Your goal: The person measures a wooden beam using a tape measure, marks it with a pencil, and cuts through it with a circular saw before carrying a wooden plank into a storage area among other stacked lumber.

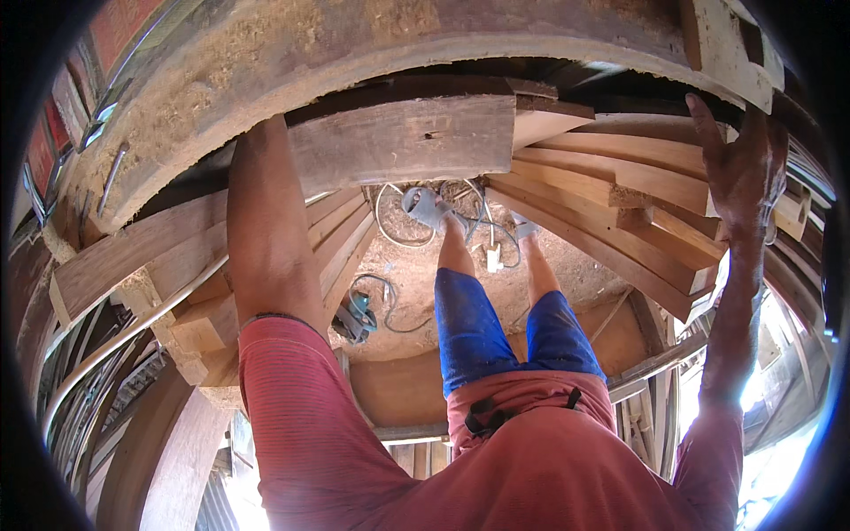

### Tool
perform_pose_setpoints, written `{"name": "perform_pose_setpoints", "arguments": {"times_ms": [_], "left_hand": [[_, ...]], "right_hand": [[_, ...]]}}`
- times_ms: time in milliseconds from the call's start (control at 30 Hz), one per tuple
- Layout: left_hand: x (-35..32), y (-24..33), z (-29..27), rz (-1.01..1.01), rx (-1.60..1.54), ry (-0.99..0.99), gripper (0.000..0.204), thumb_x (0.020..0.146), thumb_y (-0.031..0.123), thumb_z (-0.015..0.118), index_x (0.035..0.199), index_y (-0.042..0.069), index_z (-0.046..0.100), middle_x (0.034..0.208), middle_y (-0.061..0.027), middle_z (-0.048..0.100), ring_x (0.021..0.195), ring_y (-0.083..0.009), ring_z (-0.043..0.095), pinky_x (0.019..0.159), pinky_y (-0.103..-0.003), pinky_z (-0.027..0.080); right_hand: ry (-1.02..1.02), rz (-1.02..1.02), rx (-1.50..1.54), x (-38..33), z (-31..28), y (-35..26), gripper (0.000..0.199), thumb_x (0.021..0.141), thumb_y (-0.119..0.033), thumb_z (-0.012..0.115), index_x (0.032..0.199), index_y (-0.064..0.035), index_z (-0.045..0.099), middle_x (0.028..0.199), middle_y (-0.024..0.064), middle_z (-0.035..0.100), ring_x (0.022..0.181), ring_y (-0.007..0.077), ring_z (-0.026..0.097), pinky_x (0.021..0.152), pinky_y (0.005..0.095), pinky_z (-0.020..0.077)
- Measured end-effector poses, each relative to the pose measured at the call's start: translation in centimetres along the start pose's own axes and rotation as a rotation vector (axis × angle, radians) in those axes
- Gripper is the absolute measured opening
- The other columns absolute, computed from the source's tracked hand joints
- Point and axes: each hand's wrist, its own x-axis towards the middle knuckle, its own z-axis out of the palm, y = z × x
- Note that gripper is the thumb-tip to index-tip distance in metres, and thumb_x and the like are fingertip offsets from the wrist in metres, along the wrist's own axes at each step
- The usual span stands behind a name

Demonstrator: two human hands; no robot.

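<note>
A long, thick timber beam (381, 40) with a rough, sawdust-covered face crosses the top of the view, curved by the lens. My left hand is hidden behind the beam; only the forearm (270, 221) shows, reaching up to its lower edge. Near the beam's right end, beside a pale wooden block (730, 53), my right hand (748, 168) is raised. Its thumb stands out apart from the palm, while the other fingertips pass out of sight behind the block. Below the beam, between my arms, lies a weathered plank (403, 137) with a small slot.
Stacked boards (611, 199) fan out at right, and more planks (159, 243) lie at left. On the dirt floor (407, 283) are a teal power tool (356, 317), cables and a white socket strip (494, 258) near my feet. A pale pole (115, 350) slants at left.
</note>
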Motion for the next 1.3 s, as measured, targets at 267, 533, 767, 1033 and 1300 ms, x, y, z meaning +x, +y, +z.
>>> {"name": "perform_pose_setpoints", "arguments": {"times_ms": [267, 533, 767, 1033, 1300], "left_hand": [[0.1, 0.1, 0.1, -0.008, -0.001, -0.001, 0.043, 0.09, 0.039, 0.064, 0.119, 0.009, 0.068, 0.117, -0.0222, 0.067, 0.113, -0.0416, 0.06, 0.102, -0.051, 0.044], [-0.1, 0.2, 0.2, -0.018, 0.0, -0.001, 0.043, 0.089, 0.039, 0.064, 0.119, 0.009, 0.068, 0.118, -0.0222, 0.067, 0.113, -0.0417, 0.06, 0.102, -0.051, 0.044], [-0.1, 0.2, 0.1, -0.018, 0.001, 0.002, 0.043, 0.089, 0.04, 0.064, 0.119, 0.009, 0.068, 0.118, -0.0222, 0.066, 0.113, -0.0418, 0.06, 0.102, -0.051, 0.043], [0.1, 0.2, -0.3, -0.013, 0.001, 0.007, 0.044, 0.089, 0.04, 0.064, 0.12, 0.009, 0.068, 0.119, -0.0222, 0.066, 0.114, -0.042, 0.059, 0.102, -0.052, 0.043], [0.5, 1.3, -0.3, -0.014, 0.0, 0.008, 0.044, 0.089, 0.04, 0.064, 0.12, 0.009, 0.068, 0.119, -0.0222, 0.066, 0.114, -0.0421, 0.059, 0.103, -0.052, 0.043]], "right_hand": [[-0.06, 0.036, -0.012, 0.1, -0.5, -0.4, 0.064, 0.087, -0.052, 0.073, 0.122, 0.0004, 0.062, 0.103, 0.0242, 0.068, 0.093, 0.0408, 0.064, 0.08, 0.0529, 0.053], [-0.014, -0.032, 0.006, 0.1, -0.2, -0.1, 0.058, 0.089, -0.05, 0.071, 0.115, 0.0016, 0.061, 0.099, 0.0225, 0.069, 0.09, 0.0409, 0.065, 0.081, 0.051, 0.0523], [-0.008, -0.003, 0.018, -0.1, 0.1, 0.0, 0.056, 0.09, -0.048, 0.071, 0.115, 0.001, 0.061, 0.095, 0.0215, 0.068, 0.082, 0.0413, 0.065, 0.079, 0.0521, 0.0528], [0.079, -0.078, 0.006, 0.0, 0.3, 0.2, 0.057, 0.089, -0.047, 0.073, 0.117, 0.001, 0.06, 0.102, 0.0219, 0.068, 0.088, 0.0409, 0.068, 0.082, 0.0509, 0.0533], [0.025, -0.054, 0.039, 0.1, 0.0, -0.2, 0.054, 0.088, -0.046, 0.074, 0.11, 0.0018, 0.062, 0.102, 0.0217, 0.068, 0.086, 0.0402, 0.067, 0.081, 0.05, 0.0522]]}}
